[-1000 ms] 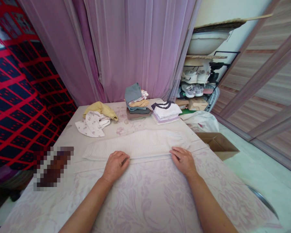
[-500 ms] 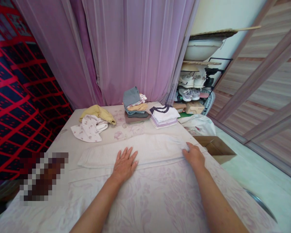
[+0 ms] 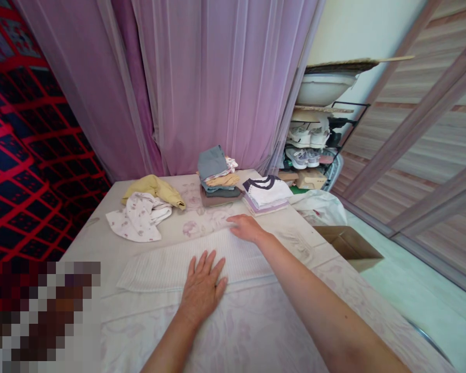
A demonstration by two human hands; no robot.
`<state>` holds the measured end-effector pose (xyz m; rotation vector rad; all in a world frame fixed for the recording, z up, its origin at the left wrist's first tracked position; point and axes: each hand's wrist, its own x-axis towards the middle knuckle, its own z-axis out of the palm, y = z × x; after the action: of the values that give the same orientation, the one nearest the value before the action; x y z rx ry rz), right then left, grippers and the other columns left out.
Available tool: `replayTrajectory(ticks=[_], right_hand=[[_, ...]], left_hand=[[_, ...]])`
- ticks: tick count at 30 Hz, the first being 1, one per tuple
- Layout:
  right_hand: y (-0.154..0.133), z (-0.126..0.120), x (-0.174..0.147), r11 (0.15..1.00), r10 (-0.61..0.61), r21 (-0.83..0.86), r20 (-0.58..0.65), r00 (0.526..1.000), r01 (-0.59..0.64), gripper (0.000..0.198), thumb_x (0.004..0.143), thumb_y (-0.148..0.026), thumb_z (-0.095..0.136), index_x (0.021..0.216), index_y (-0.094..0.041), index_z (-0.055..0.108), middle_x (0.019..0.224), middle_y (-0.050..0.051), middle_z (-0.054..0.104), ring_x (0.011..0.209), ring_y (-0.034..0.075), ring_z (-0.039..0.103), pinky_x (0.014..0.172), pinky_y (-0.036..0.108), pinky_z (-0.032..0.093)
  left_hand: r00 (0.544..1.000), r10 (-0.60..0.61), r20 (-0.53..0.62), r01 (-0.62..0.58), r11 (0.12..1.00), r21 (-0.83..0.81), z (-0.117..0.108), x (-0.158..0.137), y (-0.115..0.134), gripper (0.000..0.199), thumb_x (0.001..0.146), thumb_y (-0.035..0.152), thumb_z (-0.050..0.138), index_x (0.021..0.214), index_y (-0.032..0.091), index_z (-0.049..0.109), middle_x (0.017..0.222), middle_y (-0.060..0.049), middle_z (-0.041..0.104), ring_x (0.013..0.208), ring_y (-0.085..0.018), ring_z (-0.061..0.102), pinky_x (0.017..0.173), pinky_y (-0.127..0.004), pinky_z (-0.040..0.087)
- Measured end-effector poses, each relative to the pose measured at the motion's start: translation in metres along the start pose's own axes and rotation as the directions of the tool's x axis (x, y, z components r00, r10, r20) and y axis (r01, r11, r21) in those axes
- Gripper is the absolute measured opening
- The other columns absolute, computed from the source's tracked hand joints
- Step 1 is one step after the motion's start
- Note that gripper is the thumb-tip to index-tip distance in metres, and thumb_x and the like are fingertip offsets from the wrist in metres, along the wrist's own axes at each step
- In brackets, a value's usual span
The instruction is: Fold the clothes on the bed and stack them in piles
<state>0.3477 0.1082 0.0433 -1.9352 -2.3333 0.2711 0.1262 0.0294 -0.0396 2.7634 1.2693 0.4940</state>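
A white, finely striped garment (image 3: 159, 264) lies as a long strip across the bed in front of me. My left hand (image 3: 204, 285) rests flat on its near edge around the middle, fingers spread. At the strip's far edge, my right hand (image 3: 246, 228) has its fingers closed on the garment's end, which is turned over to the left. The right forearm covers part of the right side, so that fold is only partly visible. Behind the strip, to the left, lie a crumpled white printed garment (image 3: 137, 217) and a mustard-yellow garment (image 3: 155, 189).
A stack of folded clothes (image 3: 219, 178) and a folded white shirt with dark trim (image 3: 267, 190) sit at the far side of the bed (image 3: 233, 331). Purple curtains (image 3: 202, 88) hang behind. On the right are a shoe rack (image 3: 306, 137) and a cardboard box (image 3: 349, 243).
My right hand has moved left from the garment's right end, bringing that end over. The strip is now shorter on the right. My left hand stays flat on the cloth.
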Motion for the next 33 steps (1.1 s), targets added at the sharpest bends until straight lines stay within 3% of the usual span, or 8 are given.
replayTrajectory(ticks=[5,11,15,21,24,30,33], right_hand=[[-0.008,0.001,0.015,0.991,-0.122,-0.033,0.135,0.983,0.128,0.033,0.072,-0.02,0.057,0.102,-0.027,0.069,0.102,0.001,0.071,0.1,0.02,0.061,0.083,0.029,0.041],[-0.013,-0.013,-0.008,0.919,-0.336,-0.148,0.196,0.921,0.366,0.019,0.071,-0.023,0.059,0.085,-0.023,0.071,0.087,0.005,0.071,0.096,0.021,0.058,0.087,0.033,0.033],[-0.015,-0.023,-0.017,0.873,-0.356,-0.231,0.301,0.884,0.43,0.018,0.07,-0.026,0.062,0.084,-0.024,0.073,0.081,0.006,0.071,0.095,0.022,0.057,0.094,0.04,0.027],[-0.016,-0.027,-0.008,0.803,-0.314,-0.409,0.327,0.891,0.434,0.015,0.075,-0.023,0.058,0.079,-0.02,0.073,0.08,0.009,0.072,0.09,0.022,0.059,0.096,0.043,0.024],[-0.009,-0.023,0.001,0.788,-0.265,-0.488,0.281,0.922,0.375,0.02,0.081,-0.023,0.053,0.082,-0.017,0.072,0.084,0.011,0.072,0.089,0.022,0.06,0.092,0.041,0.027],[0.002,0.003,0.013,0.891,-0.112,-0.432,0.097,0.989,0.143,0.021,0.085,-0.028,0.053,0.089,-0.017,0.069,0.092,0.011,0.071,0.09,0.023,0.062,0.083,0.036,0.034],[0.002,0.016,0.009,0.92,-0.036,-0.39,0.008,0.999,0.036,0.025,0.087,-0.025,0.05,0.106,-0.02,0.065,0.104,0.01,0.068,0.094,0.021,0.062,0.081,0.033,0.038]], left_hand=[[1.0,0.006,-0.001,-0.006,1.0,-0.009,0.001,-0.001,0.0,0.049,0.092,0.048,0.037,0.137,0.031,0.044,0.147,-0.007,0.04,0.137,-0.029,0.032,0.11,-0.055,0.021],[1.0,0.0,0.001,0.0,0.999,-0.034,0.001,0.0,0.001,0.049,0.092,0.047,0.038,0.137,0.029,0.044,0.146,-0.008,0.041,0.136,-0.03,0.031,0.109,-0.056,0.021],[1.0,-0.011,0.015,0.012,0.999,-0.042,0.0,0.001,0.002,0.048,0.091,0.045,0.041,0.136,0.028,0.046,0.145,-0.009,0.042,0.135,-0.03,0.033,0.109,-0.057,0.022],[0.999,-0.02,0.04,0.022,0.999,-0.047,-0.002,0.0,0.004,0.048,0.092,0.044,0.04,0.137,0.028,0.044,0.148,-0.008,0.038,0.137,-0.03,0.03,0.109,-0.058,0.021],[0.997,-0.047,0.064,0.051,0.997,-0.057,-0.004,0.0,0.005,0.048,0.092,0.046,0.039,0.137,0.03,0.044,0.149,-0.007,0.037,0.138,-0.028,0.029,0.11,-0.057,0.02],[0.992,-0.078,0.096,0.087,0.992,-0.09,-0.008,0.002,0.008,0.048,0.093,0.049,0.036,0.137,0.032,0.044,0.149,-0.005,0.037,0.138,-0.03,0.028,0.109,-0.065,0.01],[0.989,-0.086,0.118,0.098,0.99,-0.104,-0.01,0.003,0.009,0.049,0.092,0.049,0.036,0.138,0.032,0.043,0.149,-0.006,0.035,0.138,-0.031,0.027,0.108,-0.068,0.007]])
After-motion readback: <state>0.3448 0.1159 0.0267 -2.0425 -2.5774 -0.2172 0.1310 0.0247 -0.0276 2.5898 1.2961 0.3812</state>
